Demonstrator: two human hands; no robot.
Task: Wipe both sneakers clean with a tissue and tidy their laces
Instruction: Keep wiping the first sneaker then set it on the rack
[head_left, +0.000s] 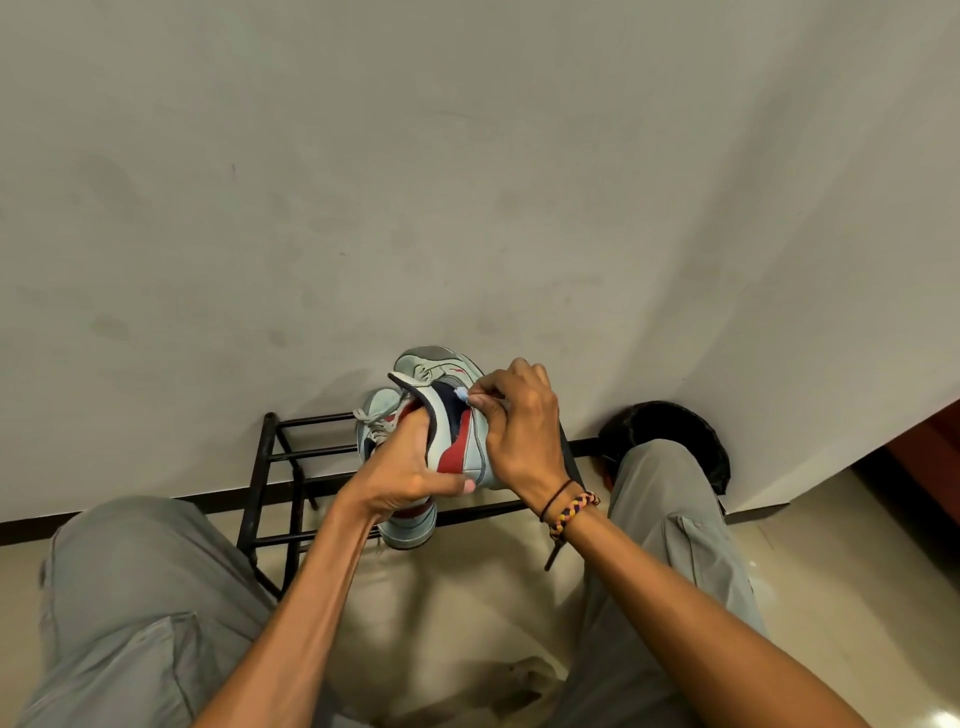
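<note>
A plain, scuffed off-white wall (467, 182) fills the upper two thirds of the view. Below it lies a pale glossy tile floor (467, 597). The person's two knees in grey trousers (130, 597) frame the lower corners. Against the base of the wall stands a low black metal shoe rack (275, 467) made of thin bars. At the right end of the rack sits a dark round bin (675, 431), partly hidden behind the right knee.

At the centre, above the rack, a pale grey sneaker (457, 441) with navy and red side panels is held tipped on its side, toe pointing up toward the wall. The left hand (405, 478) grips it at the collar, fingers tucked inside the opening and thumb pressed across the heel. A second matching sneaker (410, 525) rests on the rack just behind and below the first, mostly covered by the left hand; its grey laces (374, 415) show loose to the left.

The right hand (519, 421), wearing a braided wristband (571, 512), pinches a small wad of white tissue (461, 396) between its curled fingertips and presses it on the navy panel of the held sneaker.
</note>
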